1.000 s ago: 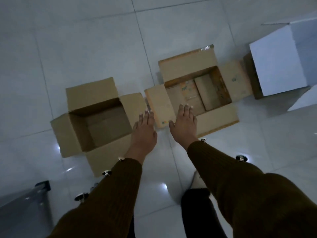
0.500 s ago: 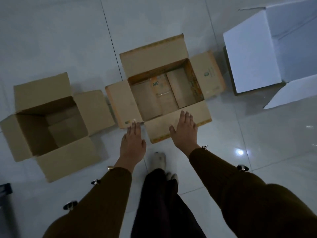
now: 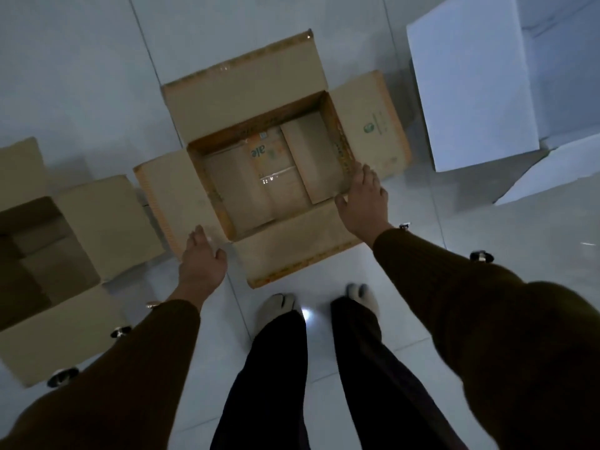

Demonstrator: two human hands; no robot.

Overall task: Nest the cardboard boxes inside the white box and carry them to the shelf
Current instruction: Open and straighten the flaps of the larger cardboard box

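From the head view I see the printed cardboard box (image 3: pixel 269 177) open on the tiled floor (image 3: pixel 81 76), between the plain cardboard box (image 3: pixel 48 254) and the white box (image 3: pixel 470 92). My left hand (image 3: pixel 203 258) hovers spread beside its near-left corner, holding nothing. My right hand (image 3: pixel 365 196) rests at the near-right corner, fingers curled over the rim.

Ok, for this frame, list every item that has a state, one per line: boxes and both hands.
Middle cardboard box: on the floor, upright, all four flaps open, nothing inside.
Left cardboard box: on the floor, flaps open, untouched.
White box: on the floor, open, nothing nested in it yet.
Left hand: open, at the middle box's near-left corner, no grip yet.
Right hand: open, fingers at the middle box's near-right corner.
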